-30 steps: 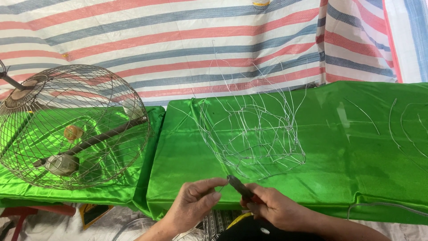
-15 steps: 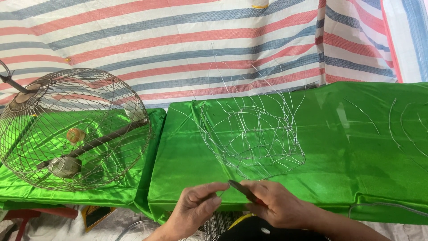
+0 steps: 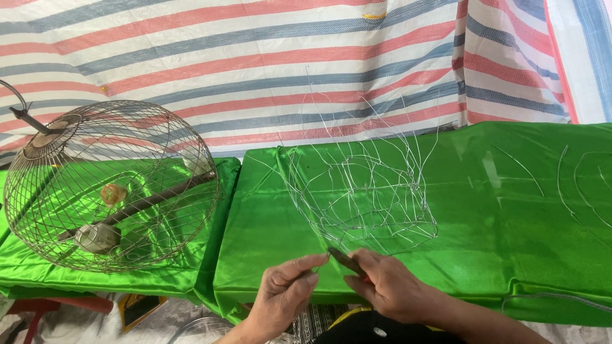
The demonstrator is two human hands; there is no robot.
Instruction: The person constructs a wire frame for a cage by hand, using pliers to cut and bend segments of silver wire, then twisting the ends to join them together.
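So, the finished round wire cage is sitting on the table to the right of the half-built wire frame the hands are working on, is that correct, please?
Not quite: the finished round wire cage sits to the left of the half-built wire frame, not the right. The head view shows this. The rest holds: both rest on the green-covered table, and the left hand and right hand work at the frame's near edge.

Your hands, left hand (image 3: 284, 290) and right hand (image 3: 389, 290), sit at six o'clock. The wire frame (image 3: 363, 191) stands just behind them on the table (image 3: 510, 242). The round cage (image 3: 111, 185) sits at nine o'clock.
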